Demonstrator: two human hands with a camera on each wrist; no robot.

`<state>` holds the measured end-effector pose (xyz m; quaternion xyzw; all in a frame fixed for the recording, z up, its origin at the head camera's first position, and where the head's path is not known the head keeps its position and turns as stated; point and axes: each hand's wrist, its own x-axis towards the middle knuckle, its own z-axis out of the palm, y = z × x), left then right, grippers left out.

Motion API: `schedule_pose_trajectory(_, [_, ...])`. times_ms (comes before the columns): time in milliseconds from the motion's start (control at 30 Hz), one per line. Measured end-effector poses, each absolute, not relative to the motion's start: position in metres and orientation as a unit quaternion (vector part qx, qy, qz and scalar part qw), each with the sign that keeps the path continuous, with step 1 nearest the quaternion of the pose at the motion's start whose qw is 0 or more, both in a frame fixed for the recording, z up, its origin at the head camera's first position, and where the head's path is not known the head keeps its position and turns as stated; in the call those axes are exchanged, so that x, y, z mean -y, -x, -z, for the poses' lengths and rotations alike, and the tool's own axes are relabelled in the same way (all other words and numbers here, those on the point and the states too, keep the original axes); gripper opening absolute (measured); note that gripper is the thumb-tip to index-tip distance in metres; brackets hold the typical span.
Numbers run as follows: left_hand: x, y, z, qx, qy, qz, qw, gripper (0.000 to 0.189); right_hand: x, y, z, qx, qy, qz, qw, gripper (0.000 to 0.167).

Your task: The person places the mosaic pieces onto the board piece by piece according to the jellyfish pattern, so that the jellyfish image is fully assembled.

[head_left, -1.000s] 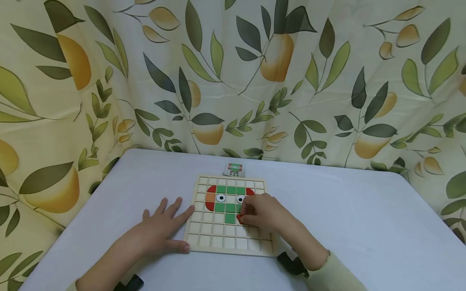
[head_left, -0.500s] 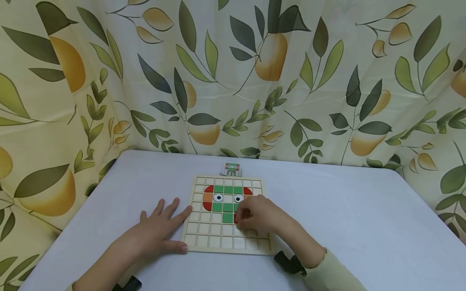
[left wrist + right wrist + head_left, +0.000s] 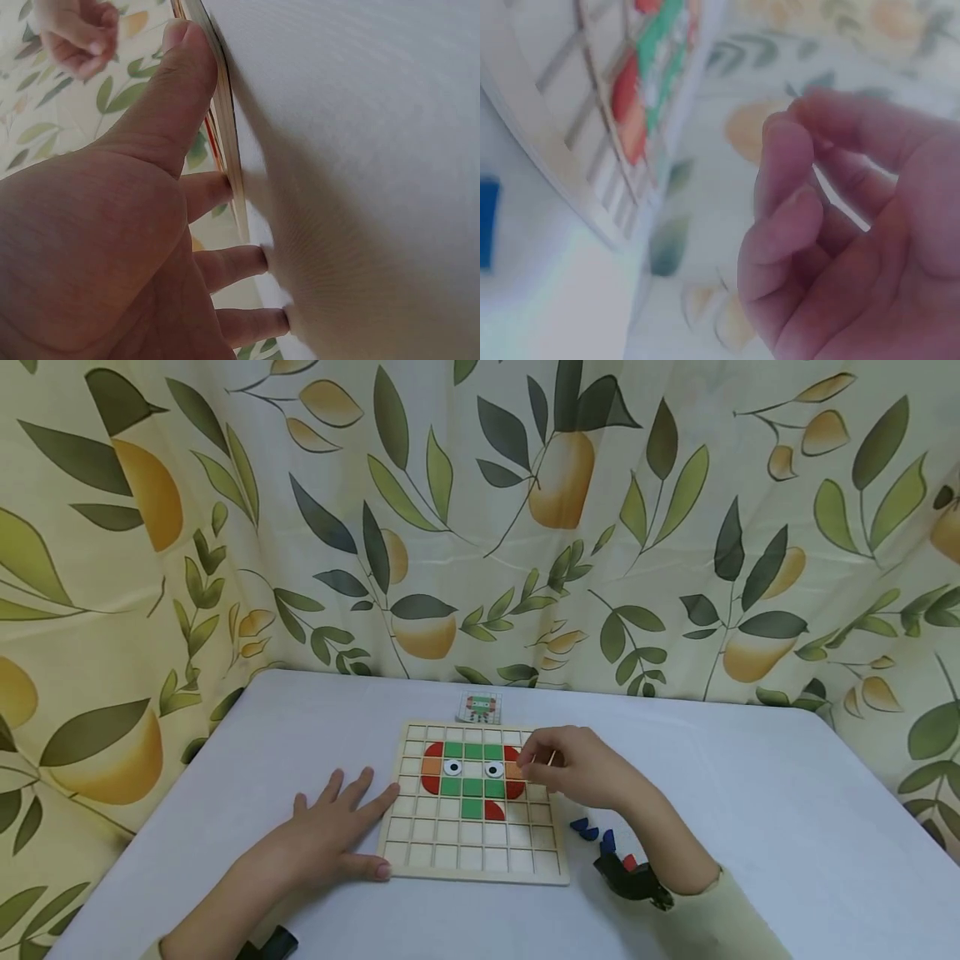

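My left hand lies spread at the left of a wooden grid board, its thumb and a finger touching the board's edge. On the board, red, orange and green tiles with two round eye pieces form a face-like pattern. A red quarter-round tile sits in a cell beside a green square tile. Above the board's right side hovers my right hand, fingers loosely curled. In the right wrist view, thumb and fingertip come together with nothing visible between them.
A small pattern card lies behind the board. To the board's right are several blue pieces and a red piece, partly behind the right wrist's black camera strap. A leaf-and-fruit print curtain hangs behind the white table.
My right hand has let go of the red quarter-round tile, which now lies in its cell, and has moved up and right. Loose pieces beside the board came into view. The left hand stays.
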<state>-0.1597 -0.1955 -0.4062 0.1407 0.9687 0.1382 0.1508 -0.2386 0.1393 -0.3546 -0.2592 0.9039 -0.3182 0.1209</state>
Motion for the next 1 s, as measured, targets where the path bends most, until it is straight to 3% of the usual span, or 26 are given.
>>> schedule_pose_trajectory(300, [0.194, 0.161, 0.407, -0.967, -0.140, -0.149, 0.152, 0.100, -0.185, 0.233, 0.346, -0.912, 0.234, 0.311, 0.130, 0.015])
schedule_pose_trajectory(500, [0.195, 0.162, 0.407, -0.968, -0.140, -0.144, 0.151, 0.101, -0.220, 0.217, 0.359, -0.919, 0.228, 0.266, 0.183, 0.015])
schedule_pose_trajectory(733, [0.195, 0.162, 0.405, -0.969, -0.139, -0.139, 0.149, 0.102, -0.247, 0.197, 0.375, -0.915, 0.220, 0.219, 0.258, 0.027])
schedule_pose_trajectory(1000, [0.194, 0.161, 0.406, -0.969, -0.136, -0.139, 0.152, 0.102, -0.238, 0.195, 0.388, -0.918, 0.203, 0.233, 0.249, 0.032])
